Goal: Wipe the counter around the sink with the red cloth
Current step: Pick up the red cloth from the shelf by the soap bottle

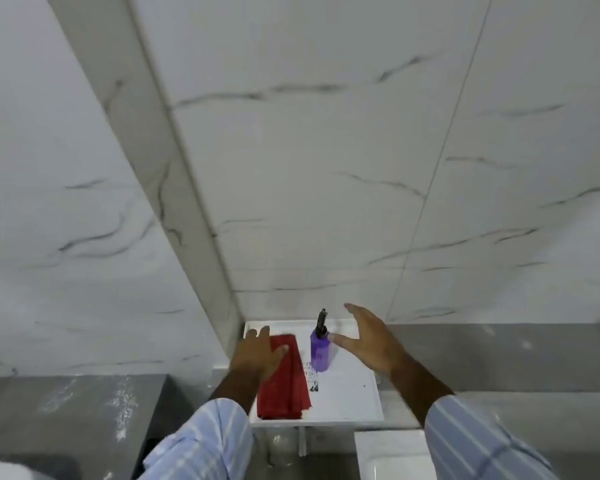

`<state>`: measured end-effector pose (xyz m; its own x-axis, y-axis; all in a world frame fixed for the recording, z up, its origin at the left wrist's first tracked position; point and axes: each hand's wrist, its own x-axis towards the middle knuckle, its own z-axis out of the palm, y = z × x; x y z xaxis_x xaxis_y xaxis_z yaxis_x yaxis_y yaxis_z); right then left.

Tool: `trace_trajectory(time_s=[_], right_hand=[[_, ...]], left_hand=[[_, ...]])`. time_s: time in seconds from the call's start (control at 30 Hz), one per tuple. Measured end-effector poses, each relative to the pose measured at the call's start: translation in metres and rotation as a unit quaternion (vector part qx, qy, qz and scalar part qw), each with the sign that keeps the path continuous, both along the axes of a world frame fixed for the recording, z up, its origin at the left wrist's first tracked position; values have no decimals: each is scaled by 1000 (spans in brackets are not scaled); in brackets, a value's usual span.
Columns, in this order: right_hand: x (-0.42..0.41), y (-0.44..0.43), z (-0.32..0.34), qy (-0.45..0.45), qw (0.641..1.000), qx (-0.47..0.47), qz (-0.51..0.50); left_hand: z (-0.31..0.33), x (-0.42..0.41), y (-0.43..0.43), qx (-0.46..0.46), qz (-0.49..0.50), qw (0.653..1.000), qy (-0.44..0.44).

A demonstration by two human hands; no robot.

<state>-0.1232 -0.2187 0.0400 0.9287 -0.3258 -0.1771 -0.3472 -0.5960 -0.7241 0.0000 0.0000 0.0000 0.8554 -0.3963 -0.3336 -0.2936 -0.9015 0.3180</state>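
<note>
Pick-up step: left hand point(261, 355) lies flat, fingers spread, on the folded red cloth point(284, 379); right hand point(371, 341) hovers released beside a purple bottle point(321, 351). Next: closing fingers round the cloth.

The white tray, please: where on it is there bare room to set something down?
The white tray is bare right of the purple bottle, toward its near right corner. The left side is crowded: the red cloth under the left hand; the right hand hovers open beside the bottle.

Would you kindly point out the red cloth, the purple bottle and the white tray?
red cloth point(284, 386), head view, middle of the folded fabric.
purple bottle point(321, 353), head view, translucent body.
white tray point(347, 393), head view, bare floor.
</note>
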Motion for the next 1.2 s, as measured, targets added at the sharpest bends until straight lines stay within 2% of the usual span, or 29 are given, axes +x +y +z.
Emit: trace_trajectory(time_s=[0.1,0.23,0.47,0.63,0.7,0.73,0.77,0.83,0.87,0.9,0.93,0.97,1.03,1.1,1.2], right_hand=[[14,12,-41,-23,998,54,-38],[31,38,-91,-38,990,107,-83],[61,55,-126,-70,979,118,-153],[65,43,-117,-118,961,183,-170],[59,34,-103,-134,952,223,-163],[54,30,-94,-142,948,237,-156],[49,26,-85,-151,944,254,-148],[40,21,-67,-151,939,277,-135],[37,20,-60,-139,940,283,-128],[33,19,-52,-125,941,289,-119],[31,20,-46,-109,941,302,-109],[29,22,-39,-94,937,320,-102],[26,27,-27,-57,933,344,-92],[23,32,-16,-8,931,358,-66],[19,43,-6,82,928,364,1]], left_hand=[[-48,-6,-13,29,62,996,58],[-100,-13,-33,42,113,990,68],[-125,-5,-52,54,152,984,76],[-122,6,-51,-22,153,986,63],[-113,16,-40,-124,190,968,108],[-105,21,-33,-232,223,933,160],[-97,24,-24,-358,259,867,230],[-83,23,-1,-542,294,678,400],[-79,19,11,-589,312,583,465],[-75,15,20,-615,329,506,508],[-74,9,26,-635,328,443,541],[-74,2,30,-650,322,406,556],[-78,-9,31,-666,347,377,542],[-78,-20,26,-665,409,375,499],[-73,-28,23,-640,453,444,434]])
